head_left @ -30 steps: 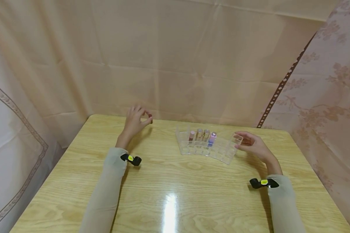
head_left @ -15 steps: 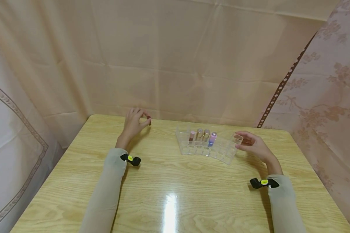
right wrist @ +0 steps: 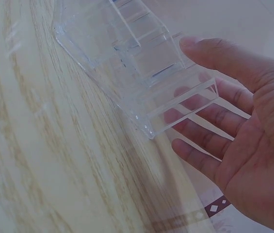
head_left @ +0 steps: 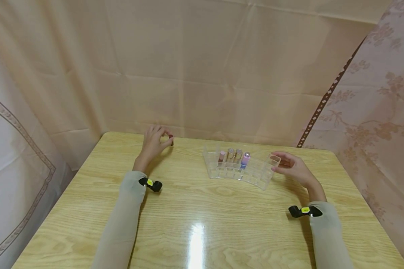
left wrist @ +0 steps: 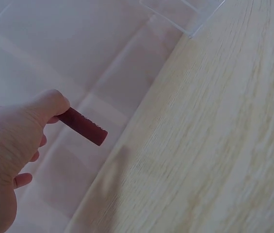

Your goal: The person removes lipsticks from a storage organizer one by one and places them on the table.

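Observation:
A dark red lipstick tube (left wrist: 84,127) is pinched between the thumb and fingers of my left hand (head_left: 153,141), near the table's back edge. The tube is tilted and raised off the wood. My right hand (head_left: 291,168) holds the right end of a clear lipstick organizer (head_left: 256,175), thumb on one side and fingers (right wrist: 202,133) behind the transparent end wall. Four slots' worth of the organizer's left and middle carry several lipsticks: a pink-brown one (head_left: 221,157), gold ones (head_left: 238,155) and a pink-and-blue one (head_left: 245,160).
The organizer stands on a wood-grain table (head_left: 175,224) near its back edge. A beige cloth (head_left: 175,74) hangs behind, and a floral cloth (head_left: 387,112) hangs on the right. Light glares on the tabletop near the front.
My left hand has drifted slightly left and down with the lipstick tube. The right hand and the organizer have stayed put.

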Demonstrator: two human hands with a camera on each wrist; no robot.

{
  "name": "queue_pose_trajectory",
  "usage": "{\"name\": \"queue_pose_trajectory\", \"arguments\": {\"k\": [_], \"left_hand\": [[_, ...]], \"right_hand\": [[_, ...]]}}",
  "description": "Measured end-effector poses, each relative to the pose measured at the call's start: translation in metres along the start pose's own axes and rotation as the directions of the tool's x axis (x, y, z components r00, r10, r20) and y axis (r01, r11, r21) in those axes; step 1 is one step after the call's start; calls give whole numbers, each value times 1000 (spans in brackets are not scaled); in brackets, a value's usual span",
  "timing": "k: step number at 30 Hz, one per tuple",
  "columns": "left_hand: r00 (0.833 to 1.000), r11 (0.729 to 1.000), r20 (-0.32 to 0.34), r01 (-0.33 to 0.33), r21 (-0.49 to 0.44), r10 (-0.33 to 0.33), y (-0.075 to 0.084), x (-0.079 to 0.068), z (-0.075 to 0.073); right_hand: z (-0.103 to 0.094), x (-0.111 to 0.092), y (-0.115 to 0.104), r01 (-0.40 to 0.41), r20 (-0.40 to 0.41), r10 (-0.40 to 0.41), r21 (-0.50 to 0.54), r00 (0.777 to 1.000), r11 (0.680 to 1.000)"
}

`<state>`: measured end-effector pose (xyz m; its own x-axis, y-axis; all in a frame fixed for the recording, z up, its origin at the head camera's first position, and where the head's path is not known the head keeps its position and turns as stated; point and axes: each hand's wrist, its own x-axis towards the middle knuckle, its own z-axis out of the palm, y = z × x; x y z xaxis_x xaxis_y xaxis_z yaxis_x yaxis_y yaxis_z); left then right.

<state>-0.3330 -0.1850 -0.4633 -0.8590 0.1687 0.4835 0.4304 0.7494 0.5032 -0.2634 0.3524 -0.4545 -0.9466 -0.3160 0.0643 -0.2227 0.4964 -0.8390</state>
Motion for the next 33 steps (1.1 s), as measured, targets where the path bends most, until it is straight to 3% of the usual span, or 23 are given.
{"name": "queue_pose_trajectory", "arguments": {"k": [11,21,33], "left_hand": [[1000,1000,18,0,-4,0,-1,0,5],[1000,1000,20,21,-23,-20,-2,0,-3],[1000,999,22,10,-39,-10,-3,1,2]], "right_hand": [[-1,-2,0,8,-8,-9,-19,1000,1000],[-5,6,-7,17,13,-17,-13,1000,1000],[-16,14,-9,-75,79,75,-6,994,997]]}}
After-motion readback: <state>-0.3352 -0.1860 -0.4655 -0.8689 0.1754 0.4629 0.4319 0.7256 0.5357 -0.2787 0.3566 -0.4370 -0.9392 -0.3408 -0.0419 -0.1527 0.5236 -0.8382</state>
